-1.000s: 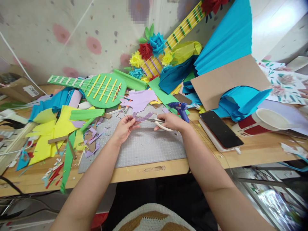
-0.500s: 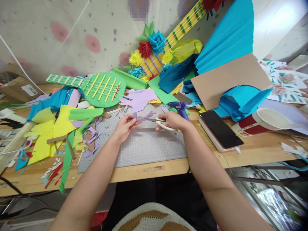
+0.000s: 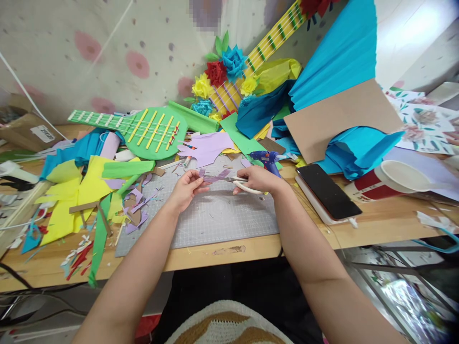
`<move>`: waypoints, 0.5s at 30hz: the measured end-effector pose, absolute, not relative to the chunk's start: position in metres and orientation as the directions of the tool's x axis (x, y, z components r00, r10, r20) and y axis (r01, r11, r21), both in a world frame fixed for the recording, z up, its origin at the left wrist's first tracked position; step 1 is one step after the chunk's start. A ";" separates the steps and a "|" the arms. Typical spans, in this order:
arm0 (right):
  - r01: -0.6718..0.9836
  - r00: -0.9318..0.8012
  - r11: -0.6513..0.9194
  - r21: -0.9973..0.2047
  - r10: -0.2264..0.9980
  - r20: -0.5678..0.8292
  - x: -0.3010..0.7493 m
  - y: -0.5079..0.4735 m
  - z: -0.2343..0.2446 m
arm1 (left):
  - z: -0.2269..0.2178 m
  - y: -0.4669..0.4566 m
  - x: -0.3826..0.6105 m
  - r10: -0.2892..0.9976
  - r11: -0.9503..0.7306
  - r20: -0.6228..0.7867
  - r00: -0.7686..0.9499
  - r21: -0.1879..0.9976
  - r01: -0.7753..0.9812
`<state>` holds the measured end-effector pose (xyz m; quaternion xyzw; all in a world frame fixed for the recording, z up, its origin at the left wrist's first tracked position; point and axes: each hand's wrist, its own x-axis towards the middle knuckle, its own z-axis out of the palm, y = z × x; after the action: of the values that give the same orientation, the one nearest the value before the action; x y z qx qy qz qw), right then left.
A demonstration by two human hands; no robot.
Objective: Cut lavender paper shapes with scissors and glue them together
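Little has been shifted since the earlier frame: both hands are kept at almost the same spot, but the purple strip (image 3: 225,173) between them is now seen at a changed angle, with the scissors (image 3: 247,188) set against it. Nearest, the bare front edge of the worktop (image 3: 201,259) is seen, and behind it the grey cutting mat (image 3: 222,215), over which the work is done. One end of the strip is pinched between thumb and fingers of the left hand (image 3: 188,188); the white handles are gripped in the right hand (image 3: 258,179), with the blades pointed leftward. Trimming of the strip appears to be the step in hand. For the next move, a steady pinch and a careful alignment of the blades would seem to be called for. How far the blades are parted cannot be told, and the line of any cut is too small to be made out. Farther back, a larger purple sheet (image 3: 210,148) is laid past the strip, and the blue glue gun (image 3: 268,160) is partly hidden by the right hand. Beyond these, the yellow guitar (image 3: 274,40) is partly covered by paper flowers (image 3: 216,74).
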<state>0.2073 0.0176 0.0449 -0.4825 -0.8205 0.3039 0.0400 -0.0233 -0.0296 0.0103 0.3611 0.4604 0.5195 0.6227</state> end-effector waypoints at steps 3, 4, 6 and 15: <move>0.766 -0.534 0.354 -0.537 0.815 -0.224 0.208 0.019 0.043 | 0.011 -0.030 -0.022 0.978 0.203 -0.204 0.030 0.928 -0.312; 0.765 -0.535 0.356 -0.537 0.815 -0.222 0.208 0.019 0.043 | 0.012 -0.030 -0.022 0.978 0.205 -0.206 0.031 0.928 -0.310; 0.766 -0.536 0.358 -0.534 0.815 -0.222 0.208 0.019 0.042 | 0.012 -0.031 -0.022 0.978 0.207 -0.207 0.035 0.928 -0.309; 0.746 -0.548 0.385 -0.543 0.818 -0.174 0.208 0.020 0.038 | 0.012 -0.030 -0.022 0.977 0.209 -0.211 0.029 0.925 -0.316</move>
<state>0.2082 0.0201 0.0385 -0.4712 -0.8298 0.2925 0.0615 -0.0222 -0.0305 0.0116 0.3554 0.4651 0.5187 0.6232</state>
